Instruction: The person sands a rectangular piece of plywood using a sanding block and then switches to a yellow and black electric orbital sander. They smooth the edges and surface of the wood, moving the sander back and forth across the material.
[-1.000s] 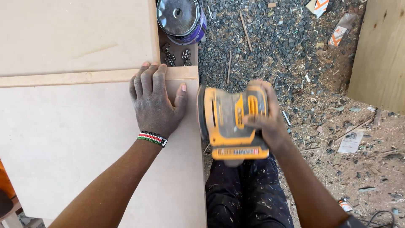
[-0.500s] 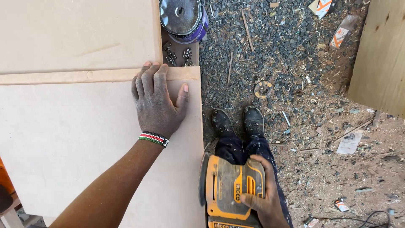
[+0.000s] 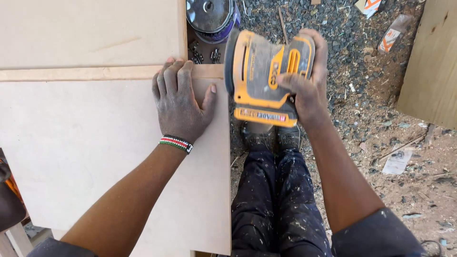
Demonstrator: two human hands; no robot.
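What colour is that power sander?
The sander is yellow-orange with dark grey parts, seen in the head view.

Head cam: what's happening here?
A person stands at the side of a pale board. The left hand lies flat on it near its right edge, fingers over a thin wooden strip. The right hand grips a yellow sander, held against the board's right edge. A round tin sits beyond it; the ground is littered with chips.
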